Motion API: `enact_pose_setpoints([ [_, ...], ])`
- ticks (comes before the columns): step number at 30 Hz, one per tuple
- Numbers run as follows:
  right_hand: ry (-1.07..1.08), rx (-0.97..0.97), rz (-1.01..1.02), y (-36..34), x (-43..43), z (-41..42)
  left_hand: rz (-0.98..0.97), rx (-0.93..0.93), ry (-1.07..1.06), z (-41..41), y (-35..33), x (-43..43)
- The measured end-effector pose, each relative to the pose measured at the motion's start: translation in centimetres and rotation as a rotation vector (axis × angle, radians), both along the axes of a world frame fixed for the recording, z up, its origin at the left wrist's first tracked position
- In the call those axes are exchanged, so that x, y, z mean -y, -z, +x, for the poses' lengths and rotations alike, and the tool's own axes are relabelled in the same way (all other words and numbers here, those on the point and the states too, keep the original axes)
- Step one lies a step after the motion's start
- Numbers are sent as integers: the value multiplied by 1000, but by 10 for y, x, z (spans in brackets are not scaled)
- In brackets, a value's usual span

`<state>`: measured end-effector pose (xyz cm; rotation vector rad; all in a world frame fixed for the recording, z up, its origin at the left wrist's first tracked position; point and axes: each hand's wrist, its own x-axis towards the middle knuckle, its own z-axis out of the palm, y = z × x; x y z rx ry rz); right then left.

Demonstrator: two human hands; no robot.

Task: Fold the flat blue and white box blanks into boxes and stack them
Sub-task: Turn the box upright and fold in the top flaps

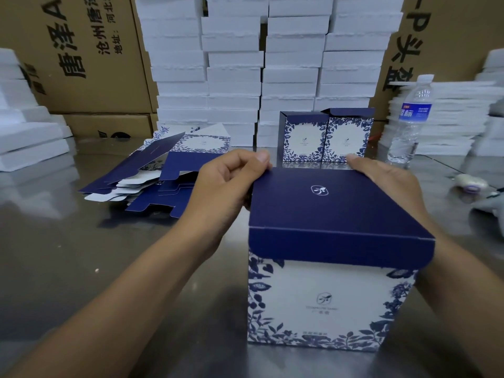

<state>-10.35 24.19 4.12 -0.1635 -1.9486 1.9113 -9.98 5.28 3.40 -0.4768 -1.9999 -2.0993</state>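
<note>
I see a folded box (327, 296) standing upright on the table (81, 255), close in front of me, its dark blue lid (327, 203) lowered over the top. My left hand (231, 181) pinches the lid's far left corner. My right hand (390, 181) holds the far right corner, fingers hidden behind. Flat blanks (163, 170) lie piled loosely to the left. Two finished boxes (324, 137) stand side by side beyond.

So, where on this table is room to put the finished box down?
Widest bare patch: the near-left table, between the flat blanks and the left hand on the box. A smaller patch lies before the water bottle, right of the right hand. Crowded: the far edge, with folded boxes and foam stacks; blurred items at the right edge.
</note>
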Motion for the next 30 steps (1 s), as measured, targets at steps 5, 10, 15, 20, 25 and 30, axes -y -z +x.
enact_pose_setpoints([
  [5,95,-43,-55,2,1,2,66,69,219,1,2,3],
  [10,142,-70,-69,3,-7,-3,21,64,388,-2,4,8],
  [15,161,-108,-122,8,-14,-8,-207,-42,347,-2,10,8],
  [20,183,-224,-80,13,-8,-10,-254,-159,139,-6,19,1],
  [25,85,-376,-89,16,6,-10,-337,-271,-82,-12,24,5],
  [30,26,-642,126,18,15,-6,-424,-397,-248,-14,24,5],
])
